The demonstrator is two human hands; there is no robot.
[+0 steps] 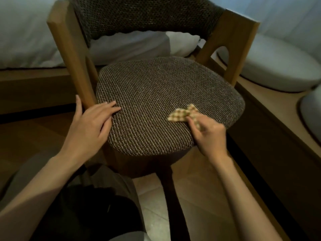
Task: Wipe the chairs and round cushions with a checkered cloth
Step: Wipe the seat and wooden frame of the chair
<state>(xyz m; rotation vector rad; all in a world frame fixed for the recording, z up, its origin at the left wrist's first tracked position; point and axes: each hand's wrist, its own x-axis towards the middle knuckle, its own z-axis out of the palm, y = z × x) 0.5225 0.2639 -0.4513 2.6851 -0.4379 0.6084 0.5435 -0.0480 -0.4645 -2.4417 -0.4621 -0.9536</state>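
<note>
**Checkered cloth (184, 114) pinched on the seat**

Lay crumpled on the lower right of the round cushion (165, 87), just right of frame centre. Was pinched between thumb and curled fingers of the right hand (209, 136). Met at the cushion's left edge: the left hand (92, 122), laid flat, fingers straight, gripping nothing, thumb beside a post of the wooden chair (69, 49). Beyond, at upper left, showed white bedding (26, 32).

A low wooden platform (34, 80) crosses the upper left of the frame and runs down the right side, carrying white bedding (26, 32) at upper left and a pale rounded pad (278, 70) at upper right. The floor (26, 136) is brown wood, with paler tiles (151, 197) at bottom centre. The light is dim, bluish on the white fabric.
</note>
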